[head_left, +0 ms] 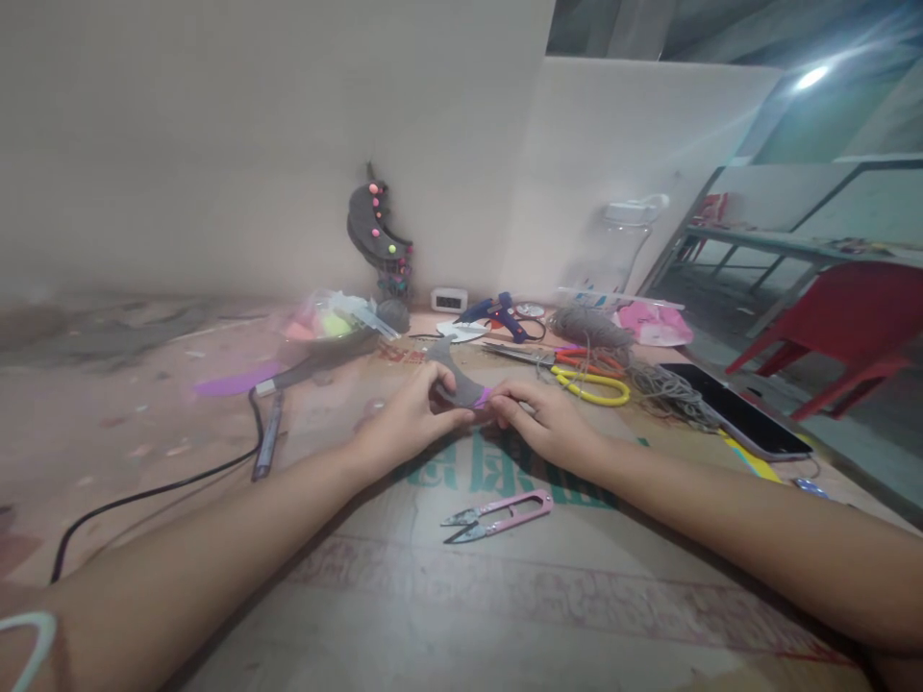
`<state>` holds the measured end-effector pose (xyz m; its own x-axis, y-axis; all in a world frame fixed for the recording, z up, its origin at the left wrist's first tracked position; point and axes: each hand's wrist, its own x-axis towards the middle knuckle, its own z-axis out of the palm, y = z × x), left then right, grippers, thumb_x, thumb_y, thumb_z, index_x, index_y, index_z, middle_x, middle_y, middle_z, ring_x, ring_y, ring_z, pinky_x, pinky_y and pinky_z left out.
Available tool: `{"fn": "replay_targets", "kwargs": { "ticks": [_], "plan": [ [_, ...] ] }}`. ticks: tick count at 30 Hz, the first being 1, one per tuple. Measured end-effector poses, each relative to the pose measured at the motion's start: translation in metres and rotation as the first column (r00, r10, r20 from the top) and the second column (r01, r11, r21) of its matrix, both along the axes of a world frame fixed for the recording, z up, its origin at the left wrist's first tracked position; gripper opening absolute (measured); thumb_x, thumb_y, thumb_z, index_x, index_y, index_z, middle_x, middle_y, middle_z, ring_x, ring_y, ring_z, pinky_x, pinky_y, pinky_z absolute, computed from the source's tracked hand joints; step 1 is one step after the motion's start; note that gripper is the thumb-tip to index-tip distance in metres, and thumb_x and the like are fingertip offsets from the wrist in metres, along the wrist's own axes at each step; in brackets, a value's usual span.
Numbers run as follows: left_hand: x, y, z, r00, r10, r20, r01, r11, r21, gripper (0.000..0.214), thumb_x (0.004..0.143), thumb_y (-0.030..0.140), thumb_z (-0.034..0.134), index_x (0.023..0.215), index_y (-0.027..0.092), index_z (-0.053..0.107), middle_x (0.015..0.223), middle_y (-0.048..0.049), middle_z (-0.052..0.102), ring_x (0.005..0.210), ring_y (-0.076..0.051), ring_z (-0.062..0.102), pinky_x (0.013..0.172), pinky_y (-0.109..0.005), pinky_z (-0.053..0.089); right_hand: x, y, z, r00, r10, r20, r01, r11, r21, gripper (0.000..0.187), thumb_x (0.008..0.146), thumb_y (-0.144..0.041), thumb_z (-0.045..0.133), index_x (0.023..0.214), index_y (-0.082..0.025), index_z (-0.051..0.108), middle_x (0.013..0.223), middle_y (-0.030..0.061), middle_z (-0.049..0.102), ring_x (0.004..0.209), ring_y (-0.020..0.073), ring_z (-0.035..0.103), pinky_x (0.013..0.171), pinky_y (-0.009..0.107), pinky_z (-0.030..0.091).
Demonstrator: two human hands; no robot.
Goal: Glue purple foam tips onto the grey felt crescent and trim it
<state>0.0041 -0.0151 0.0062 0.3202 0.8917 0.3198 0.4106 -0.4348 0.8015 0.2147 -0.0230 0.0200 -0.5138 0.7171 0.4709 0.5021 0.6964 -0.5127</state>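
Both my hands meet over the cardboard-covered table. My left hand [408, 418] pinches a grey crescent-shaped felt piece [456, 377] that curves up and away from my fingers. My right hand [542, 418] is closed on the near end of the same piece, where a small purple bit [482, 396] shows between the fingertips. Pink thread snips [497, 515] lie flat on the cardboard just in front of my hands, untouched.
Yellow-handled scissors [587, 383], orange-handled pliers, a ball of grey twine [589, 327] and a blue glue gun [497, 314] lie behind my hands. A phone [739, 411] rests at the right edge. A black cable [159, 490] runs left. A decorated felt crescent [379, 231] stands by the wall.
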Motion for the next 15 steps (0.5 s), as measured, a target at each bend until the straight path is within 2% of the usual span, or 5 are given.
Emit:
{"fn": "replay_targets", "kwargs": {
  "ticks": [5, 8, 12, 15],
  "plan": [
    [0.001, -0.005, 0.007, 1.0, 0.023, -0.02, -0.022, 0.999, 0.043, 0.028, 0.076, 0.032, 0.068, 0.085, 0.02, 0.044, 0.082, 0.0034, 0.049, 0.071, -0.012, 0.048, 0.064, -0.024, 0.038, 0.003, 0.004, 0.002, 0.981, -0.143, -0.13, 0.12, 0.979, -0.167, 0.019, 0.09, -0.03, 0.05, 0.083, -0.018, 0.063, 0.063, -0.0014, 0.06, 0.057, 0.0121, 0.054, 0.055, 0.023, 0.041],
    [0.001, -0.005, 0.008, 1.0, 0.017, 0.01, -0.017, 1.0, 0.026, 0.022, 0.08, 0.031, 0.063, 0.085, 0.019, 0.045, 0.082, 0.0025, 0.05, 0.071, -0.012, 0.048, 0.065, -0.025, 0.038, 0.006, 0.009, 0.0, 0.956, -0.201, -0.213, 0.134, 0.947, -0.292, 0.019, 0.088, -0.032, 0.051, 0.087, -0.018, 0.063, 0.058, -0.0034, 0.056, 0.05, 0.0114, 0.051, 0.048, 0.023, 0.038],
    [-0.001, 0.0, 0.003, 0.996, 0.012, 0.089, -0.016, 0.999, 0.044, 0.013, 0.088, 0.031, 0.053, 0.088, 0.019, 0.049, 0.085, 0.0006, 0.05, 0.076, -0.013, 0.05, 0.069, -0.026, 0.039, 0.008, 0.013, -0.003, 0.958, -0.198, -0.207, 0.136, 0.951, -0.278, 0.019, 0.086, -0.034, 0.054, 0.084, -0.018, 0.064, 0.06, -0.0031, 0.057, 0.05, 0.0111, 0.051, 0.049, 0.023, 0.039],
    [-0.003, 0.004, 0.0, 0.981, 0.007, 0.196, 0.004, 0.999, -0.054, 0.014, 0.087, 0.029, 0.053, 0.095, 0.02, 0.047, 0.09, 0.0003, 0.051, 0.074, -0.012, 0.056, 0.067, -0.026, 0.042, 0.008, 0.014, -0.004, 0.965, -0.185, -0.185, 0.139, 0.962, -0.236, 0.018, 0.087, -0.033, 0.055, 0.083, -0.018, 0.064, 0.06, -0.0032, 0.057, 0.051, 0.0108, 0.05, 0.051, 0.023, 0.039]
  ]
}}
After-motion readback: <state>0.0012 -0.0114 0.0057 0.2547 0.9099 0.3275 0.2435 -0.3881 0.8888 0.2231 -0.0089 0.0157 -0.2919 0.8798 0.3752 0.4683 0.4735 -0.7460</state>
